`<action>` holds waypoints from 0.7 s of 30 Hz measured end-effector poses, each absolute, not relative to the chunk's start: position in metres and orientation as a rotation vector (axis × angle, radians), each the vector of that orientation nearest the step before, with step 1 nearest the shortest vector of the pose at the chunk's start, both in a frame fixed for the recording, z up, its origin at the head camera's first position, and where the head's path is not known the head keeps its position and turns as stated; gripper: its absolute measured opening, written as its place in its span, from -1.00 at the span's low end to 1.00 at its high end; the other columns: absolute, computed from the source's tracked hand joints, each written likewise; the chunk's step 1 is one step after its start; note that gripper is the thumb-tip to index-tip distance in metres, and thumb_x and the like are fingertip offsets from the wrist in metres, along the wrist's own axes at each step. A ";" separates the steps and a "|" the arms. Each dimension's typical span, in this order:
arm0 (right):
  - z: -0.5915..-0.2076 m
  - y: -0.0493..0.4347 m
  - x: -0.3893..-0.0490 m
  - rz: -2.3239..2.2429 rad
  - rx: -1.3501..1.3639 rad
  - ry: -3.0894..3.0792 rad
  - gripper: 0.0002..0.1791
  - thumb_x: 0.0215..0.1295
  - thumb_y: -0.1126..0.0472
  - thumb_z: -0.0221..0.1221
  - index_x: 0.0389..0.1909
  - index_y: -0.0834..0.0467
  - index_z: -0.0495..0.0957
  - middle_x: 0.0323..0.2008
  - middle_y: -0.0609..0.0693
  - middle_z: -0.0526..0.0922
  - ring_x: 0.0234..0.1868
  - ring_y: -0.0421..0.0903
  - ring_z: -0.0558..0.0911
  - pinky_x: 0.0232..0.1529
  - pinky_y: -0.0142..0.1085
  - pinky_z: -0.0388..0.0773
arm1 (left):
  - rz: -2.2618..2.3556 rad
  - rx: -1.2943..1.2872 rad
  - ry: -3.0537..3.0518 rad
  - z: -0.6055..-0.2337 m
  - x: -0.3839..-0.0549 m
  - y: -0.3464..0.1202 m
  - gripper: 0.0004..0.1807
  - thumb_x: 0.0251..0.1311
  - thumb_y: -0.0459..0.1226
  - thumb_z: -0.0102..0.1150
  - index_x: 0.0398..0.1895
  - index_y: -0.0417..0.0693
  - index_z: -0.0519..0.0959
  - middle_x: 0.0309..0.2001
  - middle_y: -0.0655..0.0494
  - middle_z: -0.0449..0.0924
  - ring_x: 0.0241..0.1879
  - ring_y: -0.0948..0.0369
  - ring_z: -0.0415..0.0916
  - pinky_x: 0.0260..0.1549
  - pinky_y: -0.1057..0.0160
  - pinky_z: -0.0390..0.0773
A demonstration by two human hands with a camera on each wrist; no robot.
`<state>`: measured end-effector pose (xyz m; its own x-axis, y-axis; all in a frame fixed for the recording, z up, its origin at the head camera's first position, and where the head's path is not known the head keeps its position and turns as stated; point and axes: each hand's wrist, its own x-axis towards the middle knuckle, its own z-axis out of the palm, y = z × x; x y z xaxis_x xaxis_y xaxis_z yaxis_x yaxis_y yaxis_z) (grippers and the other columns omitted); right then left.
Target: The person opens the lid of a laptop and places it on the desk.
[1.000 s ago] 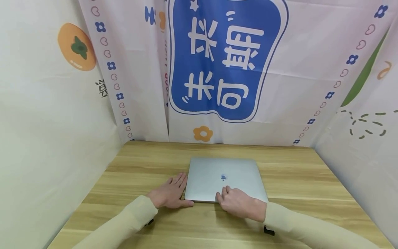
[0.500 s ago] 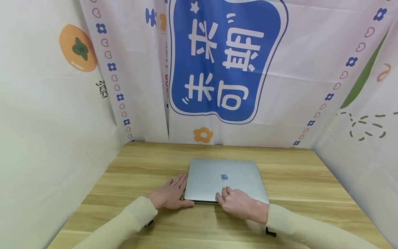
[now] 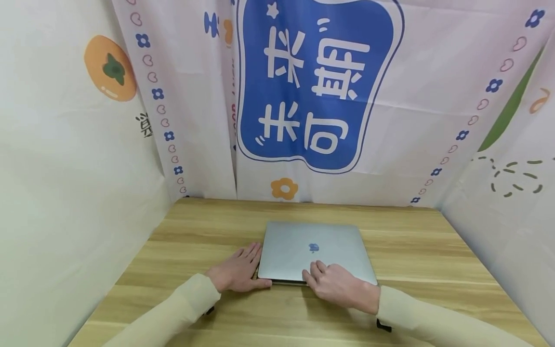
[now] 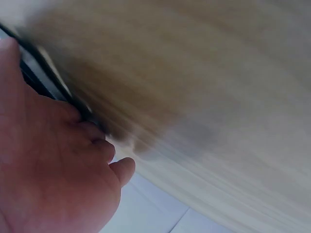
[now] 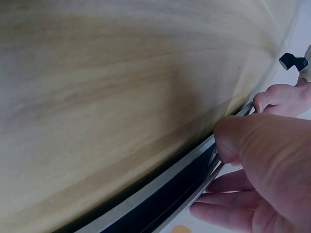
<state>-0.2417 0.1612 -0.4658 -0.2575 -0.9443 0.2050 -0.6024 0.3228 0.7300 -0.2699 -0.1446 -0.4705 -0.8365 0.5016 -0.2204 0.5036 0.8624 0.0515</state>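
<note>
A silver laptop (image 3: 295, 250) lies on the wooden table, its lid raised by a narrow gap along the front edge. My right hand (image 3: 340, 284) pinches the lid's front edge, thumb at the rim and fingers on top. In the right wrist view, a dark gap shows between the base (image 5: 160, 187) and the lid beside my right hand (image 5: 277, 170). My left hand (image 3: 238, 271) lies with straight fingers along the laptop's left side, thumb at the front left corner. Seen from the left wrist, my left hand (image 4: 53, 165) touches the laptop's edge.
The wooden table (image 3: 208, 221) extends around the laptop. A printed white cloth (image 3: 390, 154) hangs behind it, with pale cloth walls on the left (image 3: 86, 193) and right (image 3: 503, 231). Small black devices sit under both wrists, such as the right one (image 3: 383, 326).
The laptop lid's front edge has risen slightly, opening a dark gap at the front. My right hand has shifted a little to the right with it; the left hand stays in place.
</note>
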 end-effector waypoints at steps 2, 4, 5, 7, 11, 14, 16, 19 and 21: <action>-0.466 0.162 -0.242 -0.711 1.362 -1.968 -0.35 0.42 0.40 -0.51 0.04 0.11 0.61 -0.18 0.06 0.76 -0.21 -0.09 0.74 -0.63 -0.44 0.55 | -0.020 0.773 2.819 -0.472 -0.270 -0.145 0.19 0.16 0.52 -0.33 0.55 -0.23 -0.06 0.58 -0.15 -0.19 0.58 -0.01 -0.20 0.51 -0.03 0.02; -0.465 0.162 -0.242 -0.722 1.368 -1.975 -0.44 0.44 0.38 -0.40 0.06 0.11 0.60 -0.16 0.07 0.76 -0.20 -0.09 0.74 -0.63 -0.44 0.56 | -0.030 0.775 2.826 -0.473 -0.271 -0.144 0.18 0.17 0.52 -0.34 0.55 -0.23 -0.06 0.58 -0.15 -0.19 0.58 -0.01 -0.20 0.51 -0.02 0.02; -0.465 0.163 -0.242 -0.730 1.372 -1.977 -0.50 0.45 0.36 -0.32 0.06 0.11 0.59 -0.16 0.07 0.75 -0.20 -0.09 0.74 -0.63 -0.44 0.55 | -0.029 0.775 2.828 -0.473 -0.271 -0.144 0.19 0.17 0.52 -0.34 0.55 -0.24 -0.06 0.58 -0.15 -0.19 0.58 -0.01 -0.20 0.51 -0.02 0.02; -0.464 0.164 -0.243 -0.736 1.382 -1.981 -0.62 0.44 0.31 -0.15 0.08 0.12 0.59 -0.15 0.06 0.75 -0.19 -0.09 0.73 -0.62 -0.44 0.56 | -0.024 0.779 2.829 -0.473 -0.272 -0.143 0.20 0.16 0.52 -0.33 0.55 -0.24 -0.07 0.58 -0.16 -0.19 0.58 -0.01 -0.20 0.51 -0.02 0.02; -0.461 0.165 -0.246 -0.731 1.396 -1.964 -0.68 0.32 0.22 0.12 0.08 0.12 0.58 -0.15 0.06 0.74 -0.20 -0.09 0.73 -0.57 -0.44 0.58 | -0.002 0.786 2.821 -0.474 -0.275 -0.144 0.22 0.14 0.53 -0.32 0.55 -0.25 -0.08 0.58 -0.17 -0.20 0.58 -0.01 -0.22 0.51 -0.02 0.02; -0.460 0.166 -0.247 -0.714 1.404 -1.941 -0.70 0.34 0.23 0.11 0.07 0.13 0.58 -0.17 0.05 0.74 -0.22 -0.10 0.72 -0.56 -0.44 0.60 | 0.003 0.793 2.814 -0.475 -0.276 -0.145 0.21 0.15 0.53 -0.33 0.55 -0.25 -0.08 0.59 -0.16 -0.21 0.58 0.00 -0.22 0.51 -0.01 0.02; -0.460 0.167 -0.247 -0.696 1.416 -1.927 -0.70 0.45 0.28 -0.05 0.06 0.13 0.58 -0.18 0.05 0.74 -0.23 -0.10 0.72 -0.56 -0.45 0.59 | 0.005 0.797 2.810 -0.476 -0.277 -0.145 0.20 0.16 0.53 -0.34 0.55 -0.25 -0.07 0.59 -0.15 -0.21 0.58 0.01 -0.22 0.51 -0.01 0.02; -0.460 0.168 -0.247 -0.684 1.432 -1.911 -0.51 0.55 0.35 -0.36 0.07 0.12 0.57 -0.17 0.04 0.74 -0.23 -0.10 0.72 -0.54 -0.45 0.60 | 0.002 0.806 2.810 -0.476 -0.277 -0.145 0.20 0.16 0.52 -0.32 0.55 -0.26 -0.06 0.58 -0.16 -0.20 0.58 0.00 -0.21 0.51 -0.02 0.03; -0.459 0.169 -0.248 -0.692 1.445 -1.913 -0.51 0.56 0.34 -0.37 0.10 0.12 0.56 -0.16 0.05 0.74 -0.21 -0.10 0.72 -0.50 -0.45 0.61 | -0.002 0.812 2.816 -0.476 -0.278 -0.145 0.20 0.17 0.51 -0.29 0.54 -0.27 -0.07 0.58 -0.17 -0.19 0.58 -0.01 -0.20 0.50 -0.02 0.03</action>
<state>-0.2475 0.1686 -0.4588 -0.1955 -0.9653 0.1730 -0.6313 0.2588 0.7311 -0.2777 -0.1450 -0.4761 -0.8260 0.5266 -0.2010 0.5269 0.8480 0.0563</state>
